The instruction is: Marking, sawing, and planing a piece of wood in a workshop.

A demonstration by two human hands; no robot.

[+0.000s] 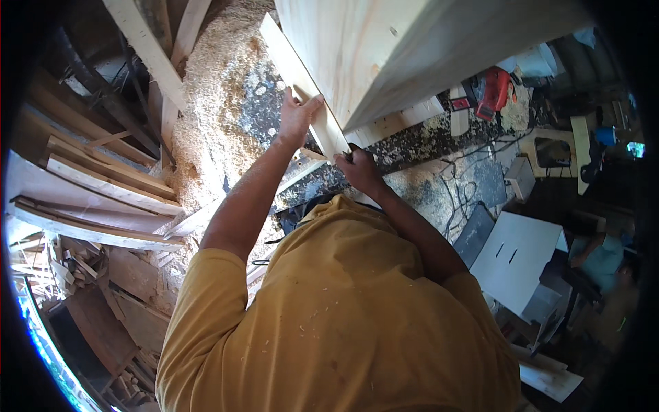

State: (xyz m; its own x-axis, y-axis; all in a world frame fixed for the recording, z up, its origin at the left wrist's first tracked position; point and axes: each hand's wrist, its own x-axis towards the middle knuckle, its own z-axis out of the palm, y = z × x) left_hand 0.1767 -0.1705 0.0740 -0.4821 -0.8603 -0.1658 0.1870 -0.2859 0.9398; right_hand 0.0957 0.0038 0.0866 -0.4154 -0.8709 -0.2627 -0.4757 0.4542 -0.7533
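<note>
A narrow pale board (288, 62) runs slantwise along the lower edge of a large wooden box-like piece (336, 55). My left hand (296, 120) is closed on the board about midway, with the thumb on its top face and the fingers over its left edge. At the board's near end is my right hand (360, 172), its fingers curled round a small dark thing too hidden to name. That hand sits against or right beside the board's end. A short wooden strip lies under the board near my left wrist.
Sawdust (213, 89) and shavings cover the floor on the left, beside stacked planks (117, 185). To the right are a red power tool (493, 95), dark cables (460, 199) and a white panel (515, 257). Another person (600, 257) is at the far right.
</note>
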